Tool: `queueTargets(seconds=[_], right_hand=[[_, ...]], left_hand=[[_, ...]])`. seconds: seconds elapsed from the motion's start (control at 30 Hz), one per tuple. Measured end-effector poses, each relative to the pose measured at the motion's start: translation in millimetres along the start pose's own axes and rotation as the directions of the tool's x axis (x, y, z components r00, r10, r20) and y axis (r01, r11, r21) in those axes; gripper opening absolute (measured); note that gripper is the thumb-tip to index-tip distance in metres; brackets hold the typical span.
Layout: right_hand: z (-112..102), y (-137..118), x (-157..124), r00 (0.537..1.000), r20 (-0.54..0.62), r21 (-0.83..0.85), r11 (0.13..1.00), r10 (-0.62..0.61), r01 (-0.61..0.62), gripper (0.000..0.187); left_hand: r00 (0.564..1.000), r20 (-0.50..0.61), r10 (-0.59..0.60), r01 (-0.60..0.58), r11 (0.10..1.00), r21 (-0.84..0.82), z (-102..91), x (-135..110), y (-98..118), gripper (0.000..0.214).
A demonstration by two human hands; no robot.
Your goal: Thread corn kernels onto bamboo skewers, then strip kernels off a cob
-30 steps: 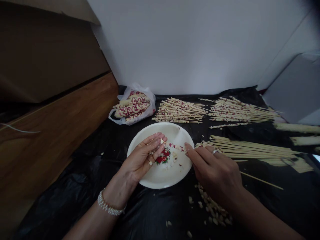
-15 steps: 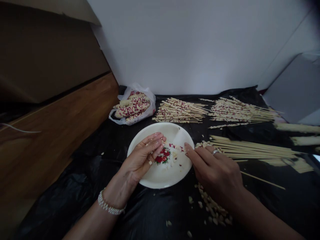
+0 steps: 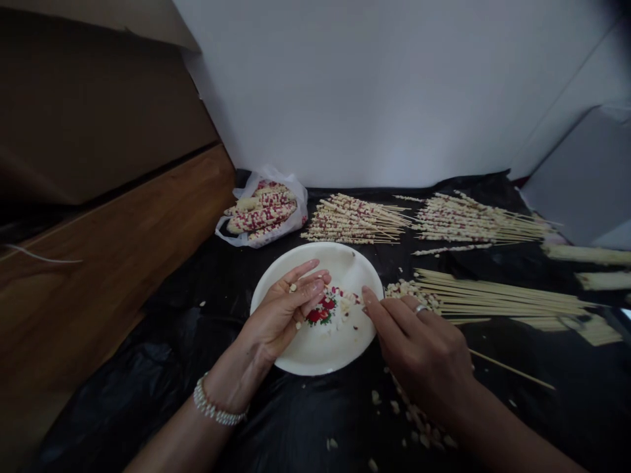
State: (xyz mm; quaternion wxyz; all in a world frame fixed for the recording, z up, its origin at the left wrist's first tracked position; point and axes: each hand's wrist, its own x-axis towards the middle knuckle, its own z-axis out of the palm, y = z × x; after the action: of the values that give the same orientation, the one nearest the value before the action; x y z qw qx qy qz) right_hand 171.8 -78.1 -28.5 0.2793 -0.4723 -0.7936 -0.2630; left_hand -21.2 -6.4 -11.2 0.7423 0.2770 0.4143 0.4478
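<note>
My left hand (image 3: pixel 288 303) is above the left side of a white bowl (image 3: pixel 290 358), thumb and fingers curled around loose corn kernels (image 3: pixel 293 288). My right hand (image 3: pixel 419 338) is at the bowl's right edge. Its closed fingers grip a thin wooden skewer (image 3: pixel 515 370), whose bare end sticks out behind the hand. Red and pale kernels are threaded on the front part, which points at the left fingertips. The fingers hide the skewer's tip. A red flower print and some loose kernels show on the bowl's bottom.
A plastic bag of speckled corn cobs (image 3: pixel 263 213) lies behind the bowl. Two piles of kernel-covered skewers (image 3: pixel 352 220) are to its right. Bare skewers (image 3: pixel 503 295) and a kernel heap (image 3: pixel 409 292) lie nearer. Black plastic sheeting (image 3: pixel 192 368) covers the surface.
My right hand has tilted slightly, and the skewer's rear end has swung down and a little left. The left fingers have spread slightly, showing a kernel between them.
</note>
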Motion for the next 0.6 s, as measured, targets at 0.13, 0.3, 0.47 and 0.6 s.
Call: queueTargets(seconds=[0.13,0.3,0.47,0.6], right_hand=[[0,-2,0,1.0,-0.007,0.004,1.0,-0.004,0.004,0.03],[2,-2,-3,1.0,0.007,0.02,1.0,0.012,-0.012,0.032],[6,6,-7,0.999,0.015,-0.017,0.999,0.046,-0.046,0.039],[7,6,-8,0.999,0.007,-0.047,0.998,0.033,-0.032,0.042]], left_hand=[[0.999,0.047,-0.019,0.018,1.0,0.019,-1.2,1,-1,0.052],[0.995,0.07,-0.078,0.076,0.997,0.021,5.4,-1,3,0.042],[0.975,0.009,-0.223,0.22,0.953,-0.207,4.9,3,12,0.04],[0.946,-0.103,-0.306,0.272,0.927,-0.257,0.5,8,15,0.038]])
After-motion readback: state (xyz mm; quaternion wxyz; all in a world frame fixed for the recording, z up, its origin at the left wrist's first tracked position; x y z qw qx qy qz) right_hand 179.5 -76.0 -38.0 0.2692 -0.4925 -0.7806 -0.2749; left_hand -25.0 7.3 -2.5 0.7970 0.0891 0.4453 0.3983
